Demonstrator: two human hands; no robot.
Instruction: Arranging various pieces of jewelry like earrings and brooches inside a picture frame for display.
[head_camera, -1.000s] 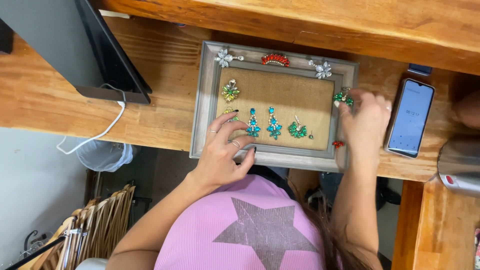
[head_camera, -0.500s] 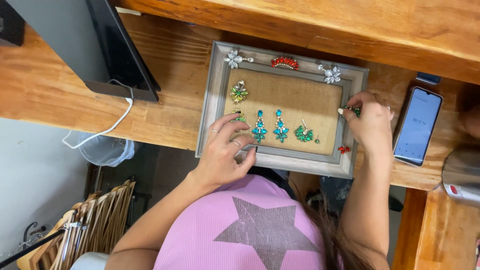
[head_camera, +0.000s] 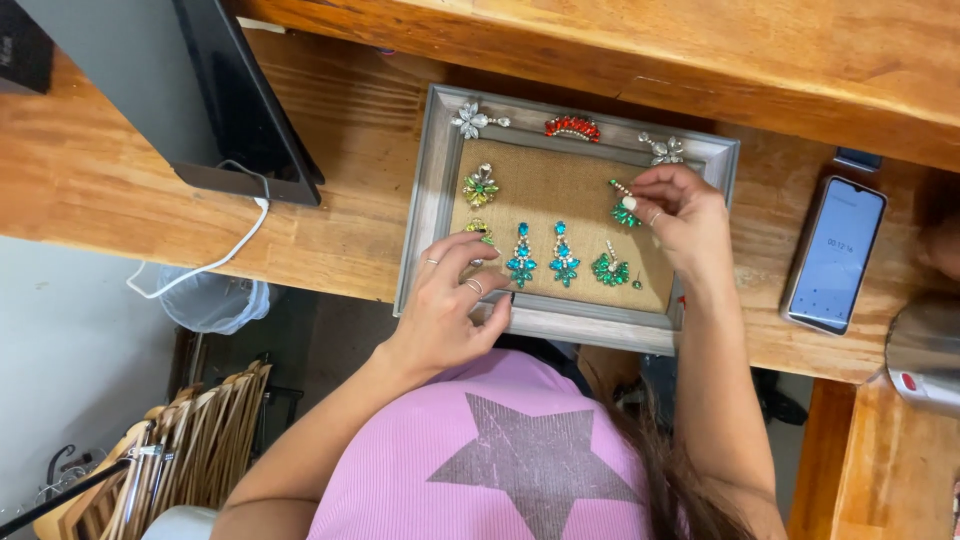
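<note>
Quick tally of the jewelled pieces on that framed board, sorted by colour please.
Silver, on the frame top edge: 2
Red: 1
Yellow-green: 2, one partly hidden by the left hand
Blue-teal drops: 2
Green: 2, one in the right hand
Total: 9

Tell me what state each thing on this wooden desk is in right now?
Grey wooden picture frame: lying flat, burlap panel facing up.
Green jewelled earring: pinched by right hand over the burlap.
Pair of blue drop earrings: lying side by side on the burlap.
Left hand: resting on the frame's lower edge, holding nothing visible.
Smartphone: screen lit, flat on the desk.
Black monitor: white cable plugged in.
</note>
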